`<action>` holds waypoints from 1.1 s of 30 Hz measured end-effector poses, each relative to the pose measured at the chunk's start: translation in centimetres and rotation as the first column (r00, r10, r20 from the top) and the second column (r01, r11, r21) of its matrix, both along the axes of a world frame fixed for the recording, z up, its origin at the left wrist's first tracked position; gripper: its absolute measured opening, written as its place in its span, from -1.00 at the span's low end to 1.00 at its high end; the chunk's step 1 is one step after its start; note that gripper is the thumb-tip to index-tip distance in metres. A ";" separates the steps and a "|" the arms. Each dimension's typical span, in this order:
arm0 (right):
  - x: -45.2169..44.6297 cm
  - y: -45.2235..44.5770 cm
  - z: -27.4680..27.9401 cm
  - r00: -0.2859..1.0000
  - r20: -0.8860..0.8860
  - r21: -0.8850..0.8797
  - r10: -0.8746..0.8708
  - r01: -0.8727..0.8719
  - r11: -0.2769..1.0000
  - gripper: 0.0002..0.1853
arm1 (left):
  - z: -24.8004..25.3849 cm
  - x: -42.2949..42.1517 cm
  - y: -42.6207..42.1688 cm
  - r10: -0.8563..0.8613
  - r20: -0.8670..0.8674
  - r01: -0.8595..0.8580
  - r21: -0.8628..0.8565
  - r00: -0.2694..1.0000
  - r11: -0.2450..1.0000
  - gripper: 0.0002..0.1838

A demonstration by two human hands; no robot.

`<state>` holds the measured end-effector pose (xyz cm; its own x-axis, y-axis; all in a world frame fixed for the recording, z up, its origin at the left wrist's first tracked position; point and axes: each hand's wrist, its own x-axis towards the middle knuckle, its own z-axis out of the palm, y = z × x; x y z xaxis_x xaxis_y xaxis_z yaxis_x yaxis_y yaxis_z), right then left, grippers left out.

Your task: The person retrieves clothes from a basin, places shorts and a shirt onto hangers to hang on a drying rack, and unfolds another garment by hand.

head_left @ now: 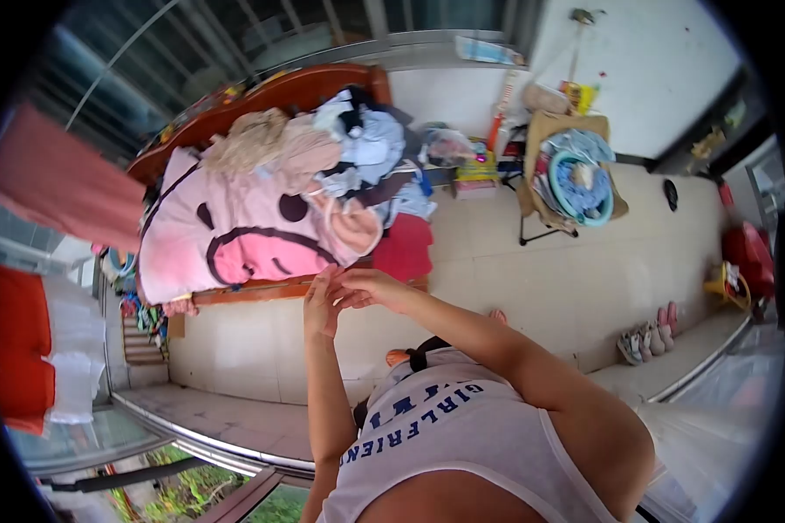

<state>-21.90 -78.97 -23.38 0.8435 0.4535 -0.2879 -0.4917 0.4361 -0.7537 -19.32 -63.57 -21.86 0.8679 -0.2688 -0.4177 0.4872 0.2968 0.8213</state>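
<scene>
My left hand (322, 303) is raised in the middle of the view, its fingers drawn together. Against it, fingertip to fingertip, my right hand (371, 288) has its fingers bent in a pinch. Whatever lies between the fingers, if anything, is too small to make out. Just beyond both hands is a pink blanket (262, 231) with a dark printed pattern, spread over a wooden bench (262, 290). Heaped on it are beige clothes (251, 139) and light-blue clothes (375, 144). A red cloth (403, 248) hangs over the bench front.
To the right, a folding chair (621, 196) carries a light-blue basin (556, 187) with clothes. Several shoes (650, 340) stand by the right ledge, and a dark slipper (670, 194) lies on the tiled floor (515, 279). Red (13, 340) and pink cloths (61, 179) hang at left.
</scene>
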 end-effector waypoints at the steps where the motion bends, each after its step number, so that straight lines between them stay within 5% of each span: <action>1: -0.8 -2.2 -0.3 1.000 -0.006 -0.003 -0.030 0.030 1.000 -0.59 | -0.1 -0.2 -2.2 -0.023 -0.005 0.023 0.009 1.000 1.000 -0.62; 7: -8.7 -19.6 -1.2 0.947 -0.041 -0.079 -0.320 0.316 0.946 -0.62 | -4.1 -3.3 -21.2 -0.295 -0.123 0.267 -0.198 0.948 0.943 -0.65; 14: -17.7 -37.6 -1.0 0.795 -0.180 -0.343 -0.580 0.502 0.794 -0.62 | -4.1 -10.6 -40.9 -0.512 -0.154 0.492 -0.149 0.845 0.858 -0.70; 26: -16.7 -52.0 -10.2 0.803 -0.218 -0.340 -0.554 0.470 0.815 -0.67 | -8.5 -8.0 -54.7 -0.597 -0.298 0.587 -0.133 0.745 0.798 -0.68; 29: -15.3 -56.9 -14.4 0.711 -0.237 -0.387 -0.662 0.556 0.736 -0.68 | -11.1 -5.7 -59.0 -0.583 -0.337 0.604 -0.052 0.739 0.796 -0.65; 33: -14.4 -64.4 -22.6 0.453 -0.176 -0.522 -0.874 0.710 0.473 -0.74 | -11.9 -1.7 -64.5 -0.563 -0.352 0.615 0.047 0.748 0.787 -0.62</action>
